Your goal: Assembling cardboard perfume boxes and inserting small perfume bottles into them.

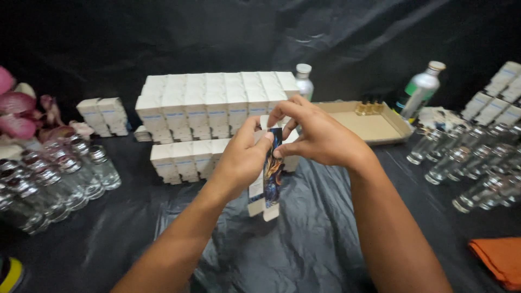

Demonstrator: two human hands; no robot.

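Both my hands hold one small tall carton, white with a dark blue and gold printed side, upright above the black sheet. My left hand grips it from the left with the thumb on its front. My right hand pinches its top end, where a flap stands open; the bottom flaps hang loose. Behind it stands a stacked block of matching white cartons.
Several clear glass bottles crowd the left, beside pink flowers. More glass bottles lie at right, with white boxes behind. A shallow cardboard tray, a metal bottle and an orange cloth sit right.
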